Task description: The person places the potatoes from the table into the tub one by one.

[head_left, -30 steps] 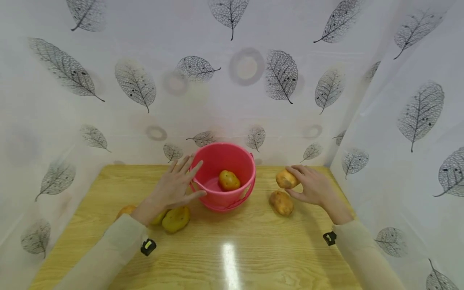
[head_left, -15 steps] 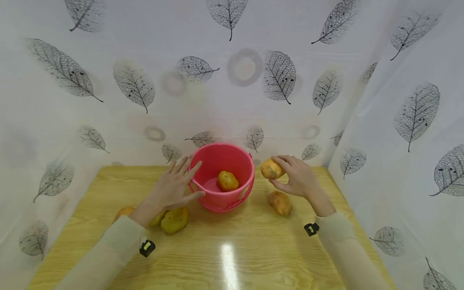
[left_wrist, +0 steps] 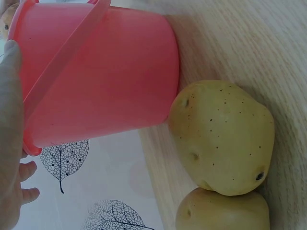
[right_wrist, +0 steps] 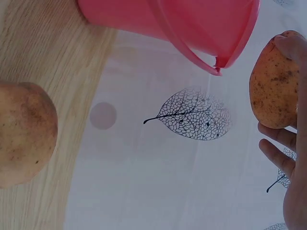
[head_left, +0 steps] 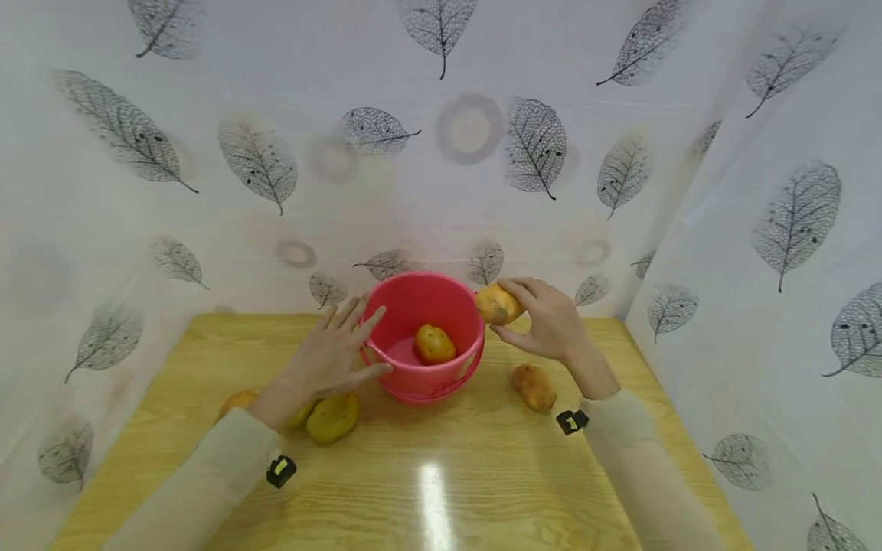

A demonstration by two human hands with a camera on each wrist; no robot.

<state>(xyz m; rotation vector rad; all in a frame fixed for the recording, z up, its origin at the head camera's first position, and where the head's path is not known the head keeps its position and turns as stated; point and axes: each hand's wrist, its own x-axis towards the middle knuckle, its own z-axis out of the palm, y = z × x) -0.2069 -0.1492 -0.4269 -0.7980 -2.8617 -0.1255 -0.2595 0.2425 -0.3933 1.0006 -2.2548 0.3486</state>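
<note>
While left fingers stay spread, right fingers gripping potato, now nearer pink bucket.

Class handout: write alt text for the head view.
A right hand holds a potato near the rim of a pink bucket containing another potato; the left hand is spread at its other side. More potatoes lie on a wooden table.

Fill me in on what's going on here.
A person's right hand holds a potato up beside the right rim of a pink bucket, while the left hand is spread at its left rim. One potato sits inside. Another potato lies on the table right of the bucket, and more potatoes lie to the left.
</note>
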